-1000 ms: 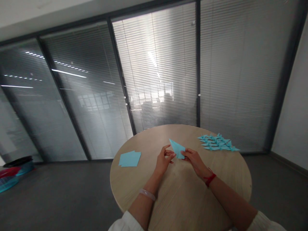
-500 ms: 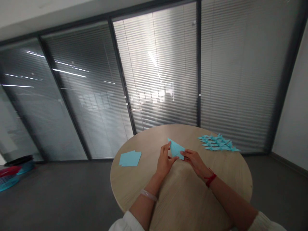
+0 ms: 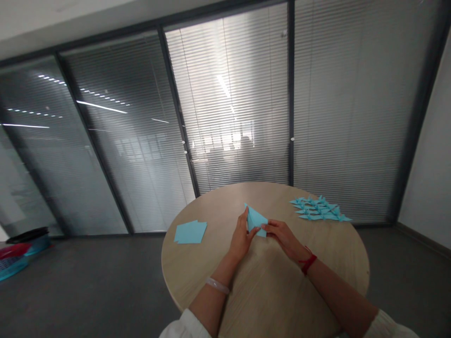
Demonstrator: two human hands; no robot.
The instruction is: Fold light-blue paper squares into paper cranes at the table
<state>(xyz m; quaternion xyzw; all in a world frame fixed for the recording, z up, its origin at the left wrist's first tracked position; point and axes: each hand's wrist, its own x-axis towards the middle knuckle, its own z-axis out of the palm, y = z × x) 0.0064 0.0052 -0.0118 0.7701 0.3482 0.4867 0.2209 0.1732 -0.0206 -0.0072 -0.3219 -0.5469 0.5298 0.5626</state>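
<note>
Both hands hold a folded light-blue paper triangle (image 3: 256,220) just above the table's middle. My left hand (image 3: 241,238) pinches its left edge, thumb and fingers upright against the paper. My right hand (image 3: 282,238) grips the right corner between thumb and fingers. To the left lies a small stack of square light-blue paper sheets (image 3: 190,232). Several folded blue origami cranes (image 3: 319,210) stand in rows at the far right of the round wooden table (image 3: 268,281).
A pale bead bracelet circles my left wrist and a red cord my right. Behind the table stand glass partitions with closed blinds (image 3: 232,103). Stacked plastic baskets (image 3: 21,256) sit on the grey floor at the far left.
The paper triangle has turned slightly, its tip swinging left, and my left hand has risen more upright against it. My right hand has shifted left along the paper.
</note>
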